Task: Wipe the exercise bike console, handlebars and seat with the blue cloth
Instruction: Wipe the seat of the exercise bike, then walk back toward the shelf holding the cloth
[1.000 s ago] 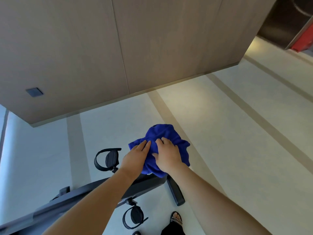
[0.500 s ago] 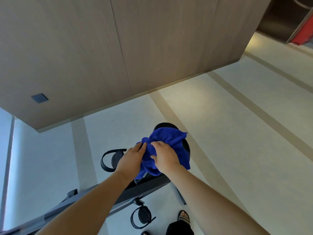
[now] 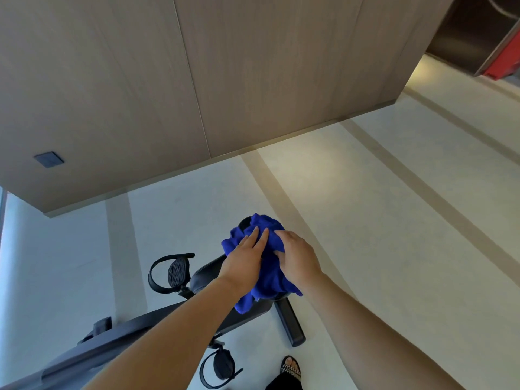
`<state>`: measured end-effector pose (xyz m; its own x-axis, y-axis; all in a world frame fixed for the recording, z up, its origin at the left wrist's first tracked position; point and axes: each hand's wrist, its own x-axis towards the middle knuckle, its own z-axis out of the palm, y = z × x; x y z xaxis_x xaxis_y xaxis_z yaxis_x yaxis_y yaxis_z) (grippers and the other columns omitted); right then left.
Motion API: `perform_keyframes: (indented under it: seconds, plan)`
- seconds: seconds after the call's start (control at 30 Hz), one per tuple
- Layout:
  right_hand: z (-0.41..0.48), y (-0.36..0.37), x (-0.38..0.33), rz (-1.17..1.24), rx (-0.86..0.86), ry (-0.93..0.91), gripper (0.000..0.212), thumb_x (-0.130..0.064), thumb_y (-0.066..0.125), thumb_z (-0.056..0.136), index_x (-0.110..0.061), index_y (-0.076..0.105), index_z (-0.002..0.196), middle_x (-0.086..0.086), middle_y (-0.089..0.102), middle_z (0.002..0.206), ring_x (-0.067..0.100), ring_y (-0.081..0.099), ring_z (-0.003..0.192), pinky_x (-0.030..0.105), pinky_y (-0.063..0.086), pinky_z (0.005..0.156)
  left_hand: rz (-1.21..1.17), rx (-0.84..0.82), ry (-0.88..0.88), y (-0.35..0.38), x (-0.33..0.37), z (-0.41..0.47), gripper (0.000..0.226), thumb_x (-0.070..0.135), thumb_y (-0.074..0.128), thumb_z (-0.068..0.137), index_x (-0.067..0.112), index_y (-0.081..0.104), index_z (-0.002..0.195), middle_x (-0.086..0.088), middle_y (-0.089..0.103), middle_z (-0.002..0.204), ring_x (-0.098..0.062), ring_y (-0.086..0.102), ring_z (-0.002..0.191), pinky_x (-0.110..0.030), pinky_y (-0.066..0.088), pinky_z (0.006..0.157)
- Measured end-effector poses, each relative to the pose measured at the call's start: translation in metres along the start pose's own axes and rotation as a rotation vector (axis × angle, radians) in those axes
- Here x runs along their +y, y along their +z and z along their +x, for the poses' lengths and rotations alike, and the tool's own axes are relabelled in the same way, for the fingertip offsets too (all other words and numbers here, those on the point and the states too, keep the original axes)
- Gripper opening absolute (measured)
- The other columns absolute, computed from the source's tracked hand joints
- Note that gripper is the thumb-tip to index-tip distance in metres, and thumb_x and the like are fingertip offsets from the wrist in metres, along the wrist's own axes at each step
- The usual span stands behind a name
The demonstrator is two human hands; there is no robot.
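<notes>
The blue cloth (image 3: 268, 273) lies bunched over the black seat (image 3: 206, 274) of the exercise bike, hiding most of it. My left hand (image 3: 244, 258) presses flat on the cloth's left side, fingers stretched forward. My right hand (image 3: 298, 257) rests on its right side, fingers curled into the fabric. The bike's dark frame (image 3: 112, 340) runs down to the lower left. Console and handlebars are out of view.
Two black pedals with straps, the upper pedal (image 3: 173, 273) and the lower pedal (image 3: 221, 367), stick out on either side of the frame. A black floor stabiliser bar (image 3: 289, 323) lies under the seat. My sandalled foot (image 3: 289, 368) stands beside it. A wood-panelled wall (image 3: 197, 80) rises behind.
Both hands have pushed the cloth forward and then back across the seat, and more of the seat's left side shows now. The view has shifted a little.
</notes>
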<state>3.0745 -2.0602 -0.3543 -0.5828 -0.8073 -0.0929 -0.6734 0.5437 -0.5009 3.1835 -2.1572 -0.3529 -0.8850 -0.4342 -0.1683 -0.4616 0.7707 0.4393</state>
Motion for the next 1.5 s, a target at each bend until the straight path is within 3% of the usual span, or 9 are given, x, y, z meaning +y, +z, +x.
perform_keyframes:
  seconds: [0.13,0.27,0.37,0.5,0.7,0.93,1.03,1.17,1.5]
  plan:
    - [-0.002,0.001,0.000,-0.005,-0.022,0.006,0.038,-0.016,0.050,0.093,-0.013,0.046,0.131,0.007,0.055,0.127,0.023,0.053,0.114,0.029,0.041,0.095,-0.022,0.008,-0.031,-0.002,0.003,-0.002,0.062,0.010,0.041,0.094,0.026,0.012,0.147,0.001,0.017,0.155,-0.019,0.035,0.132,-0.024,0.046,0.085]
    - [-0.011,-0.001,-0.003,-0.059,-0.051,0.006,0.037,-0.018,0.052,0.092,-0.012,0.047,0.128,0.008,0.057,0.124,0.024,0.054,0.111,0.031,0.043,0.093,-0.041,-0.012,-0.026,-0.001,0.002,-0.011,0.061,0.013,0.045,0.092,0.023,0.019,0.146,0.001,0.028,0.151,-0.018,0.033,0.134,-0.027,0.039,0.099]
    - [-0.023,-0.001,-0.006,-0.078,-0.054,0.017,0.040,-0.019,0.054,0.091,-0.013,0.046,0.129,0.007,0.056,0.125,0.024,0.053,0.112,0.032,0.043,0.093,-0.059,-0.023,-0.030,0.000,0.001,-0.021,0.059,0.016,0.047,0.092,0.023,0.023,0.145,0.001,0.037,0.145,-0.018,0.043,0.125,-0.024,0.039,0.094]
    - [-0.048,0.003,-0.015,-0.062,-0.041,0.057,0.041,-0.022,0.057,0.090,-0.015,0.046,0.129,0.005,0.056,0.126,0.023,0.054,0.110,0.030,0.043,0.091,-0.054,-0.029,0.016,0.000,-0.002,-0.038,0.057,0.009,0.045,0.089,0.024,0.029,0.142,-0.001,0.047,0.134,-0.018,0.052,0.109,-0.023,0.042,0.085]
    - [-0.100,0.016,-0.019,0.044,0.039,0.210,0.048,-0.030,0.061,0.087,-0.019,0.047,0.131,-0.001,0.058,0.127,0.019,0.055,0.114,0.027,0.043,0.094,-0.138,-0.064,0.141,0.004,-0.003,-0.062,0.058,0.000,0.046,0.083,0.026,0.043,0.135,0.000,0.054,0.128,-0.017,0.052,0.113,-0.021,0.041,0.087]
    - [-0.147,0.018,-0.016,0.192,0.203,0.335,0.039,-0.024,0.065,0.081,-0.025,0.054,0.119,-0.009,0.062,0.114,0.010,0.059,0.103,0.015,0.040,0.084,-0.238,-0.058,0.223,0.013,0.020,-0.084,0.056,-0.002,0.041,0.084,0.029,0.049,0.129,0.006,0.056,0.125,-0.011,0.052,0.108,-0.005,0.027,0.078]
    - [-0.155,0.006,-0.008,0.256,0.266,0.365,0.041,-0.021,0.066,0.078,-0.024,0.055,0.117,-0.010,0.063,0.110,0.009,0.059,0.098,0.017,0.043,0.082,-0.249,-0.035,0.290,0.009,0.039,-0.082,0.054,-0.004,0.043,0.083,0.024,0.052,0.128,0.003,0.055,0.127,-0.014,0.050,0.112,-0.009,0.032,0.086]
    - [-0.165,-0.011,0.013,0.352,0.362,0.359,0.040,-0.020,0.068,0.079,-0.022,0.056,0.117,-0.009,0.064,0.109,0.010,0.060,0.098,0.023,0.047,0.085,-0.271,0.029,0.345,0.007,0.069,-0.080,0.052,-0.006,0.046,0.083,0.021,0.054,0.127,-0.002,0.055,0.124,-0.020,0.049,0.112,-0.030,0.042,0.094]
    - [-0.199,-0.086,0.116,0.538,0.492,0.301,0.035,-0.012,0.071,0.076,-0.030,0.057,0.102,-0.020,0.060,0.099,-0.004,0.056,0.093,0.013,0.043,0.079,-0.358,0.070,0.294,0.045,0.202,-0.053,0.059,-0.005,0.045,0.076,0.027,0.053,0.125,0.003,0.046,0.126,-0.016,0.045,0.112,-0.022,0.043,0.088]
